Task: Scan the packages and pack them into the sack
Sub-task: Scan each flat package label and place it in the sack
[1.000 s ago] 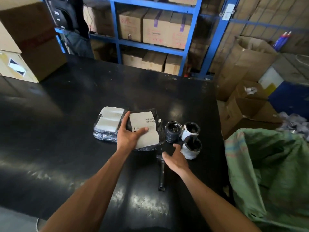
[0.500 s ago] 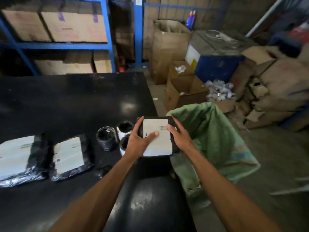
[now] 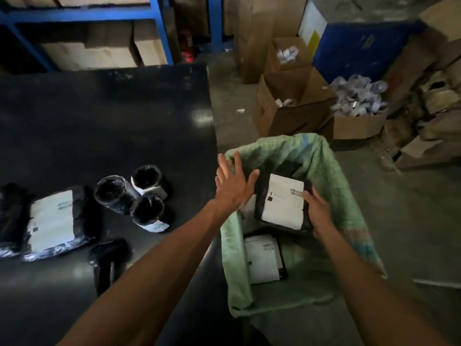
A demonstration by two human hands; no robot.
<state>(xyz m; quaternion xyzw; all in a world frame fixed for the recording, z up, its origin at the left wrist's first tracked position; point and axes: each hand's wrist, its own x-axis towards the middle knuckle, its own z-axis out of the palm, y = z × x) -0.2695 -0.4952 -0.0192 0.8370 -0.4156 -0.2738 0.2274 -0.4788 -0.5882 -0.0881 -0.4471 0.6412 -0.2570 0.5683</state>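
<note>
My right hand (image 3: 315, 208) grips a black package with a white label (image 3: 282, 202) over the open mouth of the green sack (image 3: 331, 171). Another labelled black package (image 3: 263, 258) lies inside the sack below it. My left hand (image 3: 232, 186) hovers with fingers spread at the sack's left rim, holding nothing. On the black table (image 3: 99, 108) lie a flat labelled package (image 3: 52, 222), a second black package (image 3: 10, 216) at the left edge of view, three rolled black packages (image 3: 139, 193) and the black scanner (image 3: 107, 260).
Open cardboard boxes (image 3: 291, 101) stand on the floor beyond the sack, one holding crumpled plastic scraps (image 3: 359, 96). A blue shelf rack (image 3: 154, 28) with cartons runs behind the table. A blue bin (image 3: 361, 43) sits at the back right.
The package went from the table to over the sack. My left hand let go of it and spread open; my right hand alone holds it now. The view swung right.
</note>
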